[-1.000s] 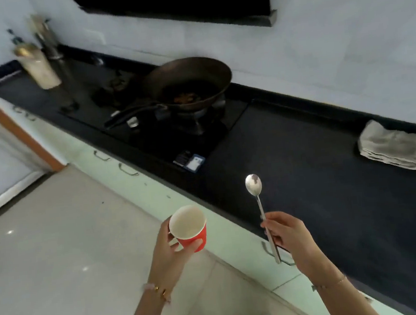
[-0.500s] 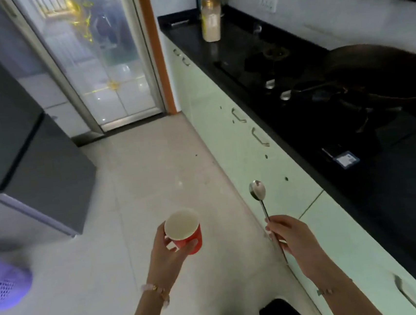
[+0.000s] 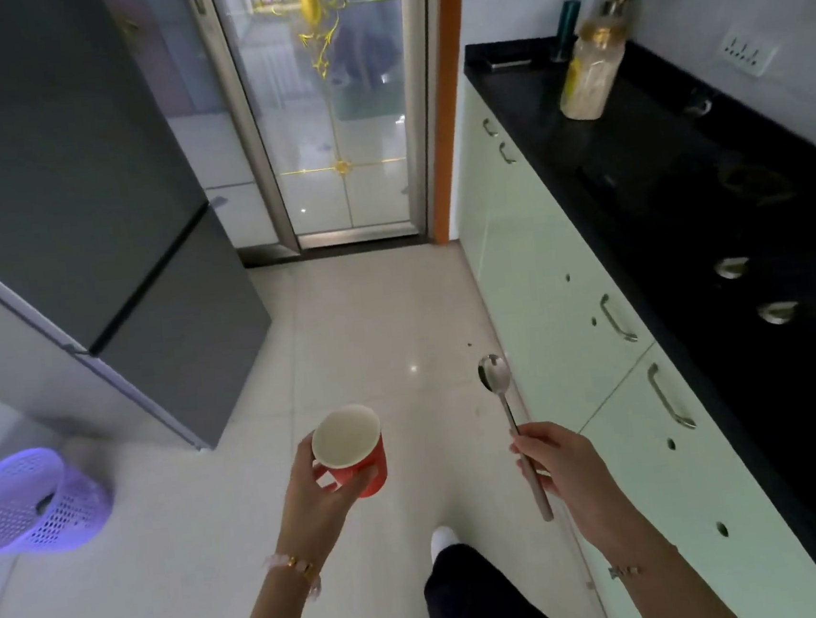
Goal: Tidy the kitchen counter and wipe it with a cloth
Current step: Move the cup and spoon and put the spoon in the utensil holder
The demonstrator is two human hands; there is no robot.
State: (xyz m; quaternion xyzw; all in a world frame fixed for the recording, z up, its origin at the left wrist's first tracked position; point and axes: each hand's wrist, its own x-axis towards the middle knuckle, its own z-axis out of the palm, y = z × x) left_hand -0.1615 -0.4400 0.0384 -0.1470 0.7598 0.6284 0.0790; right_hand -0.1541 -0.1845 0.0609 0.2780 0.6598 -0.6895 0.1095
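Observation:
My left hand (image 3: 316,492) grips a red paper cup (image 3: 352,451) with a white inside, held upright over the floor. My right hand (image 3: 558,463) holds a metal spoon (image 3: 505,406) by its handle, bowl pointing up. Both are out in front of me, left of the black kitchen counter (image 3: 682,172) that runs along the right side. No cloth is in view.
A jar (image 3: 590,74) and a dark bottle (image 3: 568,26) stand at the counter's far end, beside the hob knobs (image 3: 731,267). Pale green cabinets (image 3: 560,304) sit under it. A grey fridge (image 3: 85,190) is on the left, a purple mesh basket (image 3: 25,500) on the floor, a glass door (image 3: 327,107) ahead.
My view has swung left, away from the wok and folded cloth toward the floor and the door. Both hands keep the cup and the spoon in the same grip.

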